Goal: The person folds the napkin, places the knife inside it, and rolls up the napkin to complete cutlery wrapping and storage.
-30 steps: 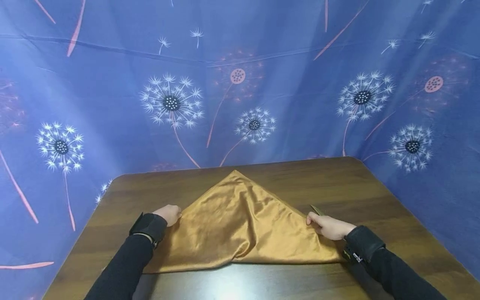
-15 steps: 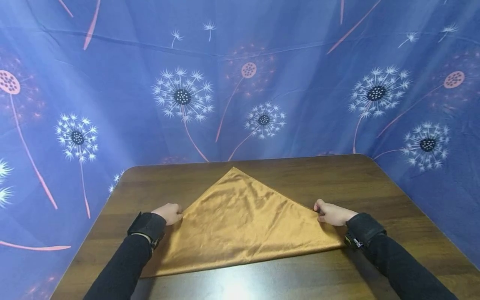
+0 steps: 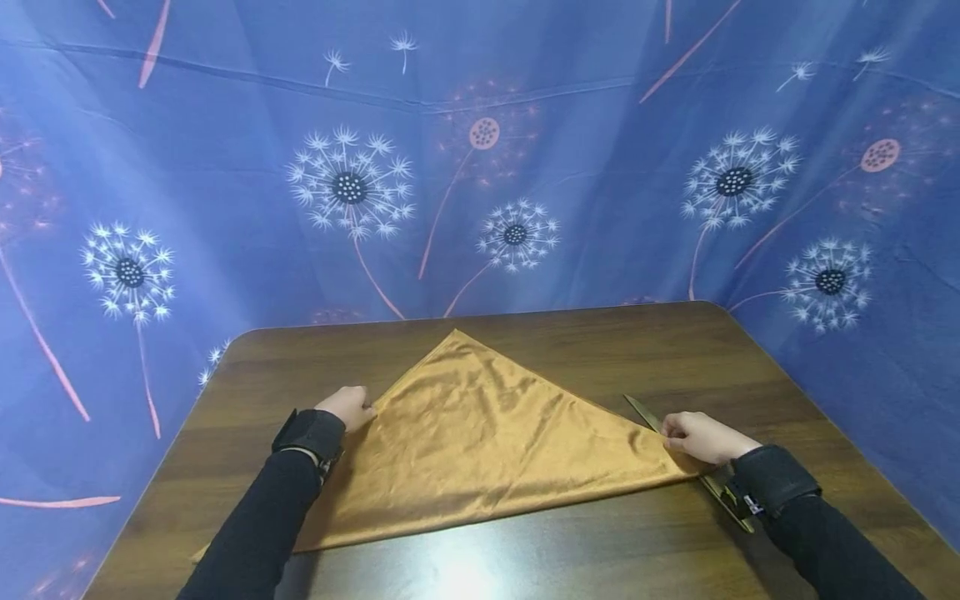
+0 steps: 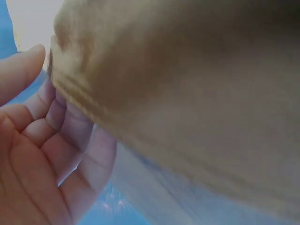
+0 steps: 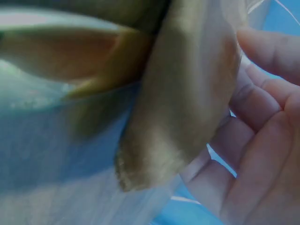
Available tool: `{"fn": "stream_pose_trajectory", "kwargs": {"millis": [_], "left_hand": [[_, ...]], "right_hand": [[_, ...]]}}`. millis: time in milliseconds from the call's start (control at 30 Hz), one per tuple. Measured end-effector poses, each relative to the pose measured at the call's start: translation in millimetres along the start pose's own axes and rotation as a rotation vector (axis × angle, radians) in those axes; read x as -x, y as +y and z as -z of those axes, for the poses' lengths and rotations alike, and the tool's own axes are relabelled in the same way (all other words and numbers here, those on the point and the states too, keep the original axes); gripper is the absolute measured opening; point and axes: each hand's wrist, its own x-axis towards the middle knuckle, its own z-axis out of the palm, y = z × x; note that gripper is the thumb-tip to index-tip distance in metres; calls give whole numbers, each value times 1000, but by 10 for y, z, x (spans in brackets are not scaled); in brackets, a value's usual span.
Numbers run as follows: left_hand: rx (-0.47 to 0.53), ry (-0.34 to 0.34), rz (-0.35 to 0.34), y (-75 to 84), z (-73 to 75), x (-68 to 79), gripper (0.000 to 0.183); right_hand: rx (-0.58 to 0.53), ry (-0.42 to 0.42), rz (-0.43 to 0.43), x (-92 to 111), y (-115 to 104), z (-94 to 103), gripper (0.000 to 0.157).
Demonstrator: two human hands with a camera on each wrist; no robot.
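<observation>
A shiny gold cloth [image 3: 480, 442], folded to a triangle, lies across the table with its peak pointing away from me. At its left slanting edge my left hand [image 3: 348, 407] pinches the fabric. In the left wrist view, the thumb [image 4: 28, 68] is at the stitched hem and the fingers pass behind the cloth [image 4: 187, 108]. My right hand [image 3: 705, 437] grips the cloth near its right corner. The right wrist view shows a narrow end of the cloth [image 5: 173, 103] hanging between thumb and curled fingers. The left corner is partly hidden by my left forearm.
The brown wooden table [image 3: 570, 333] has rounded far corners. A narrow gold strip [image 3: 723, 500] sticks out on both sides of my right hand. Behind the table hangs a blue curtain [image 3: 600, 208] with dandelion prints. Light glares on the tabletop in front.
The cloth's creases have smoothed out and its right part is drawn further right. My right hand has moved right and outward; my left hand has shifted slightly up the left edge.
</observation>
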Motion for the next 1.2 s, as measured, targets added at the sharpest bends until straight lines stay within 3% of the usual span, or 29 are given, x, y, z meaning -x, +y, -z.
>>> {"fn": "stream_pose_trajectory", "kwargs": {"millis": [133,233,333,700,933,1100,1200], "left_hand": [[-1,34,2,11,-54,-103,30],[6,70,-2,1,-71,-144,24],[20,59,11,-6,-52,-155,13],[58,10,26,-63,-39,-168,12],[-6,44,11,-24,-58,-196,12],[-186,151,-30,225,-66,-184,22],[-219,150,-88,484,-95,-192,41]], "right_hand": [[31,53,24,50,20,-32,10],[56,89,34,39,51,-64,14],[55,89,8,18,68,-81,15],[43,121,3,-10,34,-65,14],[51,162,-23,178,103,-38,17],[48,177,-68,347,159,-19,16],[17,156,-106,433,207,-13,16]]}}
